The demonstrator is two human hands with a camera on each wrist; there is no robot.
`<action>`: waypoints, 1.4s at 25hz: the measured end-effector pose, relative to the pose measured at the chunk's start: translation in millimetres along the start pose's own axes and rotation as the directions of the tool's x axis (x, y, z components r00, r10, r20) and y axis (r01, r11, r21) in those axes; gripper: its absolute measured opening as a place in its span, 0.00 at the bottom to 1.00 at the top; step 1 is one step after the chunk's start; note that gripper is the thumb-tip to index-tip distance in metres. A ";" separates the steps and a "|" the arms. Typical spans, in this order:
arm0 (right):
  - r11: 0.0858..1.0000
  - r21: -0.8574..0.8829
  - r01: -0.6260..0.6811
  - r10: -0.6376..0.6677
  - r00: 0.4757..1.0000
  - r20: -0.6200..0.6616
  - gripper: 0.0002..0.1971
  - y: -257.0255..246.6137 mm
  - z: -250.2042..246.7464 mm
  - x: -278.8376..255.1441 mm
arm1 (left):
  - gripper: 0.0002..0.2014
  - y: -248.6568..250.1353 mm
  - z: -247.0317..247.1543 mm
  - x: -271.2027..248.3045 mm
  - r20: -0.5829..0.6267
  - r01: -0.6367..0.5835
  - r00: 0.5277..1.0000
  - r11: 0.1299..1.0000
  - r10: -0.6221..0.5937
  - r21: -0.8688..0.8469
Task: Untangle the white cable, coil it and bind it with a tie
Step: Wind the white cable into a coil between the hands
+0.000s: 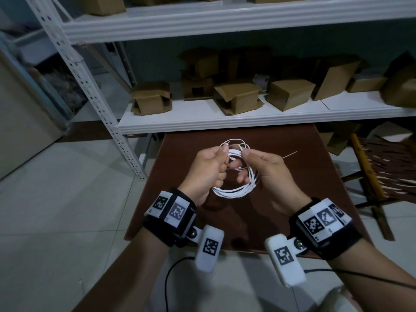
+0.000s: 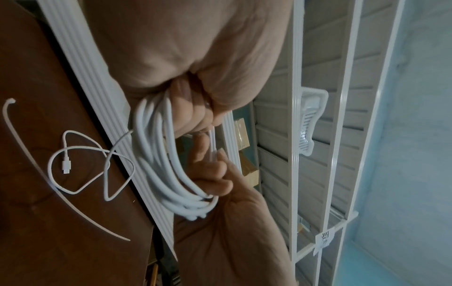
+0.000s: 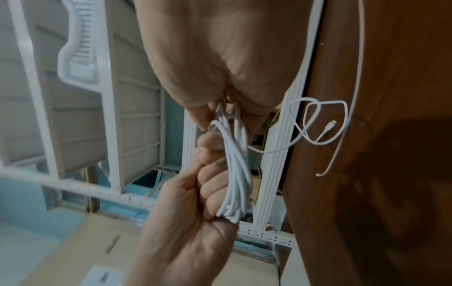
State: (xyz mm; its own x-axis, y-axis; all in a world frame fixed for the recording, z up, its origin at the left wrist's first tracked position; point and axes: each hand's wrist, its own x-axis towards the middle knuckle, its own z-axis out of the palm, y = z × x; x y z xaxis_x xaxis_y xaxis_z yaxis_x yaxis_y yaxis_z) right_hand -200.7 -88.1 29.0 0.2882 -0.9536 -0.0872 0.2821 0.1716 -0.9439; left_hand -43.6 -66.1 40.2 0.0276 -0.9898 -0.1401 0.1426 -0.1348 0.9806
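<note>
Open cardboard boxes point(image 1: 238, 97) sit on the white shelf point(image 1: 225, 122) at twelve o'clock; their contents cannot be seen. Above the brown table point(image 1: 304, 176), the left hand point(image 1: 207, 170) and right hand point(image 1: 265, 170) both curl round the coiled white cable point(image 1: 234, 190). Its loose plug end point(image 2: 66, 164) lies on the table beside the white cable tie point(image 2: 31, 160).

Brown table point(image 1: 292, 176), white tie point(image 2: 36, 174) and loose cable end point(image 2: 80, 166) on top.

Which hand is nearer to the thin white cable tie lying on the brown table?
Right. The right hand is just beside the thin white cable tie; the left hand is farther, across the coil.
</note>
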 end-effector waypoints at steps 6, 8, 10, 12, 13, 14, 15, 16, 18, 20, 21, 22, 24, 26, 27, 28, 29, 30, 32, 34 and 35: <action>0.993 -0.118 0.000 0.005 0.999 0.040 0.16 -5.4 0.8 -0.9 | 0.19 -4.5 -2.2 2.4 0.002 0.012 1.000 1.000 -0.012 0.022; 0.995 -0.101 -0.009 0.012 1.000 0.025 0.18 -6.4 1.4 -0.4 | 0.19 -3.8 -2.1 2.4 0.001 0.015 1.000 1.000 -0.015 0.016; 0.998 -0.062 -0.032 0.033 0.999 0.014 0.19 -6.9 1.7 -0.1 | 0.20 -2.9 -1.6 2.1 0.000 0.020 1.000 1.000 -0.020 0.014; 0.998 -0.002 -0.056 0.056 0.998 0.009 0.19 -8.9 1.8 0.1 | 0.19 -1.6 -1.9 2.2 0.000 0.029 1.000 1.000 -0.029 0.005; 0.997 0.027 -0.068 0.067 0.998 0.007 0.18 -10.1 1.4 0.0 | 0.19 -0.9 -2.4 2.1 0.002 0.034 0.999 0.999 -0.034 -0.006; 0.995 0.054 -0.081 0.080 0.997 0.011 0.18 -11.4 1.1 -0.4 | 0.19 -0.1 -2.7 2.4 0.003 0.040 0.999 0.999 -0.040 -0.021; 0.993 0.075 -0.096 0.094 0.995 0.019 0.18 -12.7 1.0 -1.0 | 0.19 0.6 -3.4 2.4 0.005 0.046 0.999 0.998 -0.046 -0.038; 0.990 0.092 -0.112 0.109 0.994 0.032 0.18 -14.0 1.2 -1.8 | 0.19 1.1 -3.7 2.6 0.008 0.054 0.999 0.997 -0.054 -0.055; 0.985 0.109 -0.134 0.129 0.990 0.053 0.18 -15.5 2.0 -2.5 | 0.19 1.6 -4.1 2.6 0.011 0.072 0.997 0.994 -0.071 -0.078; 0.986 0.104 -0.132 0.126 0.990 0.058 0.18 -16.6 2.0 -2.7 | 0.19 1.7 -4.5 2.7 0.007 0.084 0.996 0.991 -0.083 -0.100; 0.988 0.091 -0.124 0.120 0.991 0.052 0.18 -16.7 1.0 -2.3 | 0.19 1.6 -4.9 3.1 0.004 0.085 0.996 0.990 -0.085 -0.114; 0.991 0.073 -0.115 0.112 0.993 0.043 0.18 -16.4 -0.3 -1.9 | 0.19 1.8 -5.4 3.8 0.000 0.085 0.996 0.989 -0.085 -0.124; 0.994 0.046 -0.095 0.094 0.995 0.021 0.18 -15.0 -4.0 -0.3 | 0.19 2.0 -6.4 5.1 -0.005 0.083 0.996 0.988 -0.085 -0.129; 0.997 0.034 -0.074 0.074 0.997 0.003 0.17 -14.7 -7.6 1.2 | 0.19 2.3 -7.5 5.8 -0.012 0.080 0.997 0.989 -0.083 -0.125; 0.997 0.029 -0.069 0.069 0.998 0.006 0.17 -15.6 -8.5 1.1 | 0.19 2.7 -8.2 5.8 -0.014 0.079 0.997 0.989 -0.081 -0.122; 0.997 0.024 -0.070 0.070 0.997 0.019 0.17 -16.3 -8.7 1.0 | 0.19 2.9 -8.7 5.8 -0.015 0.079 0.997 0.990 -0.081 -0.119; 0.997 0.017 -0.076 0.076 0.996 0.037 0.17 -16.9 -8.3 0.2 | 0.19 2.9 -8.9 5.7 -0.014 0.080 0.997 0.990 -0.082 -0.117; 0.997 0.006 -0.082 0.082 0.995 0.052 0.17 -16.6 -7.4 -0.3 | 0.19 2.5 -8.4 5.4 -0.010 0.083 0.996 0.990 -0.085 -0.117; 0.997 -0.001 -0.082 0.082 0.994 0.070 0.18 -13.1 -4.7 -1.1 | 0.19 0.7 -5.1 4.5 0.009 0.081 0.997 0.990 -0.080 -0.113; 0.995 0.037 -0.091 0.087 0.991 0.098 0.17 -8.0 -1.8 -0.3 | 0.19 -2.5 -0.1 3.7 0.009 0.056 0.998 0.996 -0.056 -0.065; 0.993 0.052 -0.110 0.104 0.989 0.106 0.17 -6.7 -0.3 -0.2 | 0.19 -4.2 1.9 3.5 0.002 0.037 0.999 0.999 -0.037 -0.025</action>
State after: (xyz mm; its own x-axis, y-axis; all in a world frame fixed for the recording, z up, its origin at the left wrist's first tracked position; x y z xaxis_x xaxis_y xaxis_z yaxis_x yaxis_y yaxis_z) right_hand -203.0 -89.1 35.3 0.4111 -0.8991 -0.1505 0.2959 0.2877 -0.9109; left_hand -46.0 -69.1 35.8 0.0198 -0.9841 -0.1764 0.1685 -0.1706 0.9708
